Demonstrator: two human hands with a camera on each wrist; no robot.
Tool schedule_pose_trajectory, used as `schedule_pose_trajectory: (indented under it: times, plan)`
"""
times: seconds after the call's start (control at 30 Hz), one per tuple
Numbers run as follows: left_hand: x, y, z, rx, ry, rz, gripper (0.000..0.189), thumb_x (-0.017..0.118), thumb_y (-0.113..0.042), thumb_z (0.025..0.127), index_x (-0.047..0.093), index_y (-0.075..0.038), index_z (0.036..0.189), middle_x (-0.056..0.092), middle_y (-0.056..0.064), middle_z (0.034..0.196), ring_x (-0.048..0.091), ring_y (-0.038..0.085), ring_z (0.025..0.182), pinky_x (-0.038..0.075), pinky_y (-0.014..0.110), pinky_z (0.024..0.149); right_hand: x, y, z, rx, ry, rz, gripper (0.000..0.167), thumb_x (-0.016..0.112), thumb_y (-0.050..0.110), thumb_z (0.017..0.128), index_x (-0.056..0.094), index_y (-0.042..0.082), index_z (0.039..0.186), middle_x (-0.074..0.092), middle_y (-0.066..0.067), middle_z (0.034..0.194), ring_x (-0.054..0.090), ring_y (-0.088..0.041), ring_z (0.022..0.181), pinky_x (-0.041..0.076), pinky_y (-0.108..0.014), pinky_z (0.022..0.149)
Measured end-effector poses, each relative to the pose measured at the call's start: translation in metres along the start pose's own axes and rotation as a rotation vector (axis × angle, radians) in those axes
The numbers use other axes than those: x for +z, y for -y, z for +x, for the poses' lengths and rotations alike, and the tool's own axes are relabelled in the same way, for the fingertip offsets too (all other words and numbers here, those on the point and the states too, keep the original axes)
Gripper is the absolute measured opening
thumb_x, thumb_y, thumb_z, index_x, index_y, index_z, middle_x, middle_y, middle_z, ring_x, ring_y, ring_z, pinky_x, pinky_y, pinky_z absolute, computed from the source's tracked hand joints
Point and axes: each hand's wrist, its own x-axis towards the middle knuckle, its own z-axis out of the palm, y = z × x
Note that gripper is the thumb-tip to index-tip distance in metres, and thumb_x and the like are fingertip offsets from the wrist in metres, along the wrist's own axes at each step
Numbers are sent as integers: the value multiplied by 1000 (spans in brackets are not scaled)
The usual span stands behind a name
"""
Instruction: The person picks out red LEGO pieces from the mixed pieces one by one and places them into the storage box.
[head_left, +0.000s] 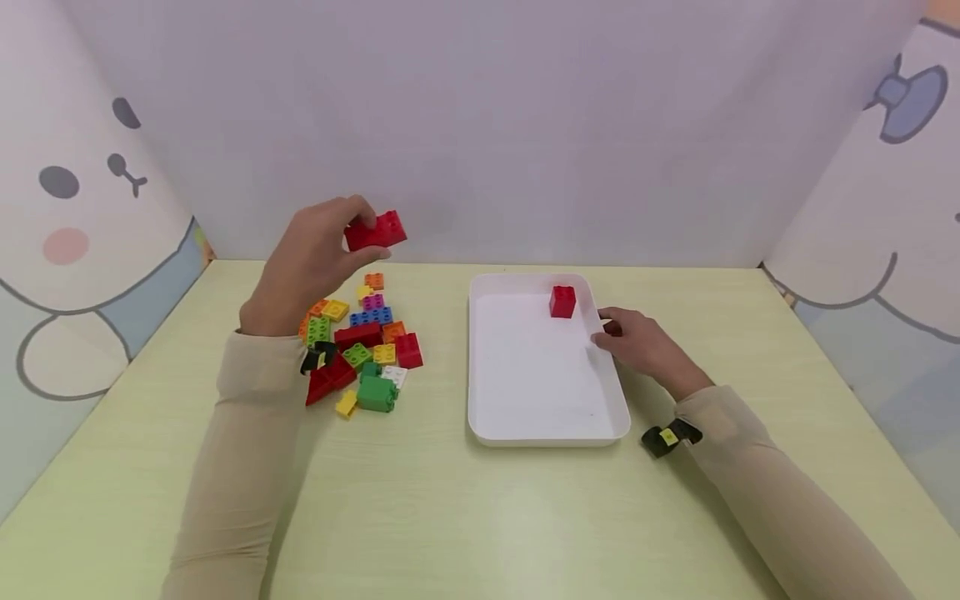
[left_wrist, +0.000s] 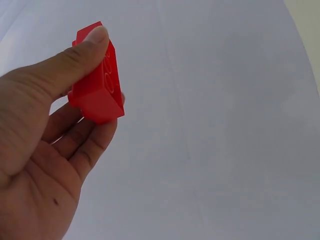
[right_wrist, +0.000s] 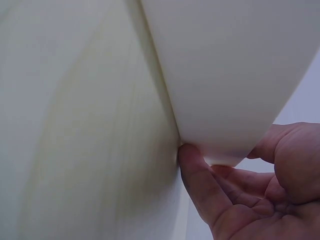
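High above the pile of bricks, my left hand (head_left: 311,250) pinches a red toy brick (head_left: 377,231) between thumb and fingers. In the left wrist view, the thumb lies along one side of the red brick (left_wrist: 102,100) and the fingers support the other. My right hand (head_left: 637,340) grips the right side wall of a white tray (head_left: 480,358). Seen from the right wrist, a fingertip is at the foot of the tray wall (right_wrist: 220,75) and the thumb is up at its rim. A second red brick (head_left: 562,302) stands inside the tray near its far right corner.
Loose bricks in several colours lie left of the tray, partly behind the left forearm. Among them are a green brick (head_left: 377,393), a blue brick (head_left: 371,317) and a red brick (head_left: 408,350). A pale curtain (head_left: 510,150) rises behind the table (head_left: 420,517).
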Motion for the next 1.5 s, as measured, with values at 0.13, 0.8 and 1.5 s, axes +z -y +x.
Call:
schedule_pose_trajectory:
  times: [0.13,0.8,1.5]
  plan:
    - [-1,-4,3,-1,-1,3,34,82,-17,86,62,-5,110,67,12,106,58,27,93,53,42,81,-1,1,0,-10,-8,2,55,54,23,104,39,-4,151,53,-29,138,55,-41,121,46,-56,103]
    - [38,-77,46,193,52,-100,31,83,-19,86,55,-7,91,64,7,100,59,22,95,54,33,82,-5,-5,-7,18,-22,4,56,55,22,103,40,-4,150,54,-30,137,55,-41,119,46,-56,102]
    - [90,-143,79,334,304,-164,28,79,-31,90,58,-13,96,60,-1,91,54,14,86,48,22,74,-2,3,-4,84,-15,-3,58,58,24,104,38,0,153,53,-27,138,56,-39,118,50,-52,100]
